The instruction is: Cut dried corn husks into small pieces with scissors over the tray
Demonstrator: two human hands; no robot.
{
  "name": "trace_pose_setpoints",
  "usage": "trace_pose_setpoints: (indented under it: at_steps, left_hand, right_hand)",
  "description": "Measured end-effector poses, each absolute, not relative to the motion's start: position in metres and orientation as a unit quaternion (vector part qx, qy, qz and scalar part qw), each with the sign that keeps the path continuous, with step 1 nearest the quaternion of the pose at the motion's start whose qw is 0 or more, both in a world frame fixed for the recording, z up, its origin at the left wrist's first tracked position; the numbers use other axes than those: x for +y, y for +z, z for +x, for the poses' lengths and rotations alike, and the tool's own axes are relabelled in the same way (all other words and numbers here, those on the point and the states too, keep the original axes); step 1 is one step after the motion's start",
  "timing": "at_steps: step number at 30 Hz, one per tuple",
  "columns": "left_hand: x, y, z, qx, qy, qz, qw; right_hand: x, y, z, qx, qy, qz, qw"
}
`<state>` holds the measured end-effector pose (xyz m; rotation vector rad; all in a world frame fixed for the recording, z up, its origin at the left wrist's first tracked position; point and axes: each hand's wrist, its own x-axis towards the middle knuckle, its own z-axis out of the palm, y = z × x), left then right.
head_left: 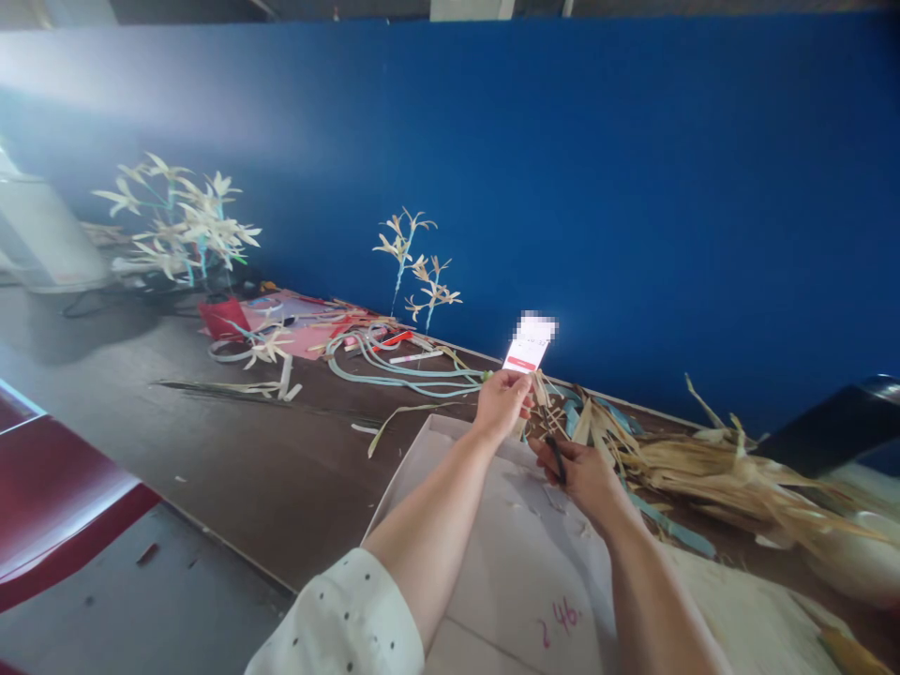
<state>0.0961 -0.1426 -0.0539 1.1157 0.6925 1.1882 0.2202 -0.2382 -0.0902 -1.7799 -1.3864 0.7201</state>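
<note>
My left hand (502,401) is closed on a phone (529,345) held upright, its lit screen facing me, over the far edge of a flat cardboard sheet (492,572). Just to its right, my right hand (580,472) is closed around a thin dark tool (555,457) that looks like small scissors. Both hands hover beside a pile of dried husk strips (710,464) on the brown table (281,469).
Husk flowers on blue stems stand against the blue wall (633,187): a large bunch (184,220) at the left, a smaller one (416,267) in the middle. Pale blue strips (394,370) and scraps lie between them. A red seat (56,497) is at the left.
</note>
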Motion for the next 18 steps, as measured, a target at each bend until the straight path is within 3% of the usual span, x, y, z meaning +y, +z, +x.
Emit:
trace_pose_setpoints:
  at_steps: [18]
  left_hand:
    - [-0.138,-0.056,0.098,0.32,0.52,0.493,0.619]
  right_hand:
    - [-0.242,-0.078,0.212,-0.535,0.271,-0.719,0.353]
